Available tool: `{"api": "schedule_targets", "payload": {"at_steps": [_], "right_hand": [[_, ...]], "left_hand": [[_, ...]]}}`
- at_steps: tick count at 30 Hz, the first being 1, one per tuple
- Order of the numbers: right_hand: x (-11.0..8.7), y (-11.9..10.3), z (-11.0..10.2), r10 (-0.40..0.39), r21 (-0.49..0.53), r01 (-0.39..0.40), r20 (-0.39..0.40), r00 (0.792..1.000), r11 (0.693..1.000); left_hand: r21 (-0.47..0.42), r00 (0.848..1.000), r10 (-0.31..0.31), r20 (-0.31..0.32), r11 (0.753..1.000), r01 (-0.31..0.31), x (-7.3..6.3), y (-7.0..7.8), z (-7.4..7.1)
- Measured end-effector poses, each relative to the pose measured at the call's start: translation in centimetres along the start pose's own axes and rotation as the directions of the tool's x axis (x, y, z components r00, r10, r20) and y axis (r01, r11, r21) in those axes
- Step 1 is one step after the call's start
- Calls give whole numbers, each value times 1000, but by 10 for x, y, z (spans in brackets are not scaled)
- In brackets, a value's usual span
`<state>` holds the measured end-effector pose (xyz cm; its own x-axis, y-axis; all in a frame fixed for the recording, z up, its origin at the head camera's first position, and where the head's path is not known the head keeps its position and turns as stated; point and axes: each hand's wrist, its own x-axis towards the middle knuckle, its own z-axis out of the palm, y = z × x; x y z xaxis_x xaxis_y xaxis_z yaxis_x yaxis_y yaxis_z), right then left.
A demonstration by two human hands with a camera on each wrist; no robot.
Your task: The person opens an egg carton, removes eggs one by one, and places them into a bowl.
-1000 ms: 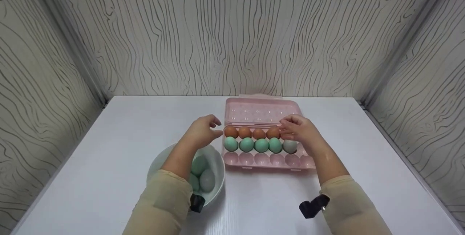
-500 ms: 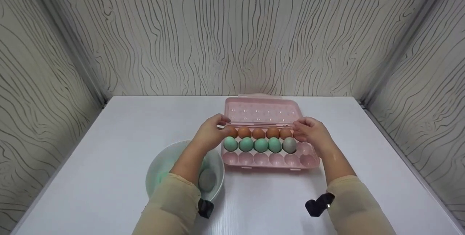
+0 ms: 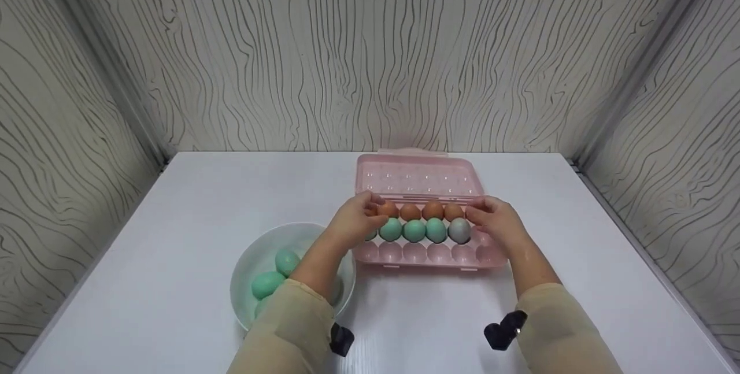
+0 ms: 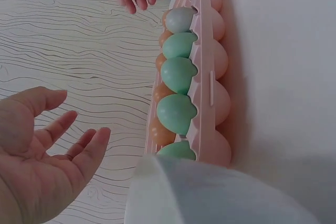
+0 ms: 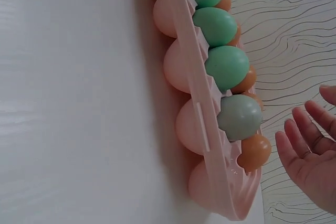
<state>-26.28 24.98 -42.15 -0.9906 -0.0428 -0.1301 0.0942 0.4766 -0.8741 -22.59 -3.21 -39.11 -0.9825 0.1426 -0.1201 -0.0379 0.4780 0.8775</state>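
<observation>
A pink egg carton (image 3: 426, 265) lies with its lid (image 3: 415, 174) folded back. Brown eggs (image 3: 433, 210) fill its back row, with one at the right end (image 5: 255, 153). The middle row has several green eggs (image 3: 414, 231) and a grey egg (image 3: 460, 230); bare cups line the front. My left hand (image 3: 354, 222) hovers over the carton's left end, hiding the eggs there, its fingers loosely bent and holding nothing in the left wrist view. My right hand (image 3: 498, 221) is at the back right corner, fingers relaxed and apart from the end egg in the right wrist view.
A white bowl (image 3: 247, 258) stands left of the carton, partly under my left forearm. Inside it lie green eggs (image 3: 267, 285). A patterned panel (image 3: 370, 62) closes off the back of the white table (image 3: 428, 322).
My left hand has moved right, from beside the carton to over its left end. My right hand has shifted right along the back row, uncovering another brown egg.
</observation>
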Motion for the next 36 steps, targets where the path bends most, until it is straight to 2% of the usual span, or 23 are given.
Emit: {"api": "schedule_targets", "payload": {"at_steps": [5, 8, 12, 17, 23, 25, 28, 31, 32, 34, 36], "right_hand": [[2, 5, 11, 15, -122, -17, -18, 1000, 992], [3, 7, 17, 17, -136, -19, -14, 1000, 991], [5, 11, 24, -23, -156, 20, -14, 1000, 988], [7, 21, 32, -80, -239, 68, -41, 996, 969], [7, 25, 42, -81, -311, 50, -87, 993, 949], [7, 24, 47, -42, -262, 18, -87, 995, 965], [8, 23, 52, 60, -83, -65, -70, 996, 994], [8, 23, 54, 125, 68, -120, -64, 990, 990], [8, 24, 54, 111, 47, -108, -69, 991, 993], [7, 25, 53, 25, -98, -34, -90, 996, 995], [6, 26, 50, -54, -246, 26, -105, 993, 969]], "left_hand": [[2, 998, 64, 16, 998, -64, 1, -1, 12], [1, 995, 93, 18, 996, -93, 1, -3, 19], [27, 994, 104, 14, 994, -104, 0, -4, 25], [80, 995, 99, 14, 992, -100, -3, -4, 30], [101, 995, 99, 15, 990, -100, -2, -6, 34], [98, 995, 95, 19, 990, -96, -2, -7, 34], [85, 997, 78, 28, 993, -80, -2, -7, 35], [84, 997, 72, 31, 994, -74, -2, -5, 35], [85, 997, 74, 30, 993, -76, -2, -5, 35], [92, 996, 87, 27, 992, -89, -2, -5, 34], [97, 995, 94, 24, 991, -96, -2, -5, 35]]}}
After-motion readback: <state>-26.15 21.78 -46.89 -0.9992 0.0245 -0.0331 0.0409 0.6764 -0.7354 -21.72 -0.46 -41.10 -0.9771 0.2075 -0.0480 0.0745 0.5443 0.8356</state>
